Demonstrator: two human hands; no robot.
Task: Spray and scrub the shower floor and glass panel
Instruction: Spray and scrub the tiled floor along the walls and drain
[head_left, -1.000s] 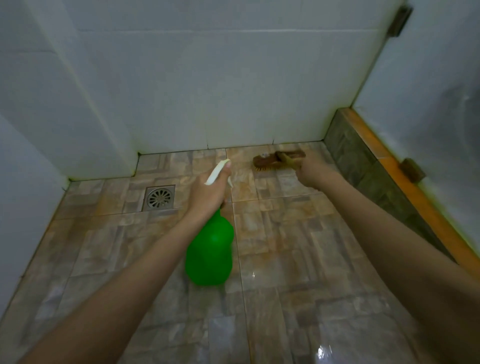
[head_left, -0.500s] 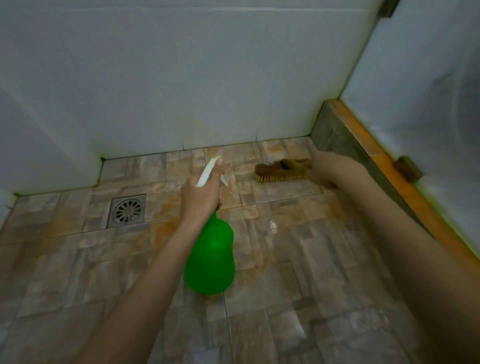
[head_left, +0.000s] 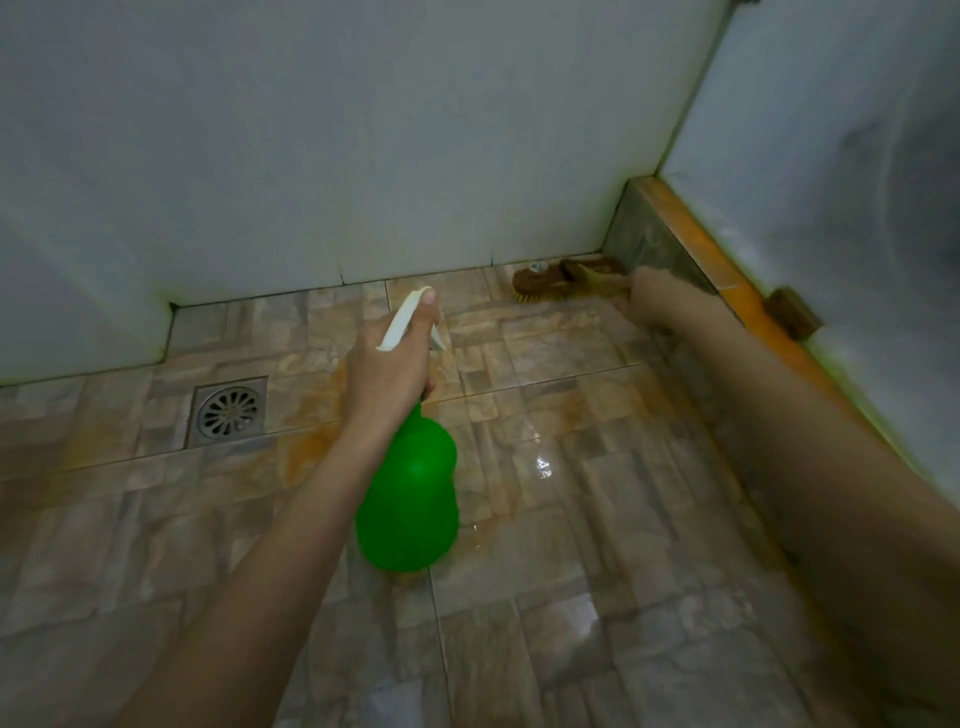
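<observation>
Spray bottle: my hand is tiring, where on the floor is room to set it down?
Bare tile lies left of the drain, toward the wall, and across the near floor below the spray bottle. The far right corner is crowded: the right hand holds the brush beside the curb.

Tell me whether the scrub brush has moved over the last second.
Yes. The scrub brush has gone farther back, into the corner where the white wall meets the curb.

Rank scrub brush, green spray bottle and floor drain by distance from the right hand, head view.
1. Scrub brush, gripped by the right hand, far corner.
2. Green spray bottle, centre, in the left hand.
3. Floor drain, left side.
</observation>
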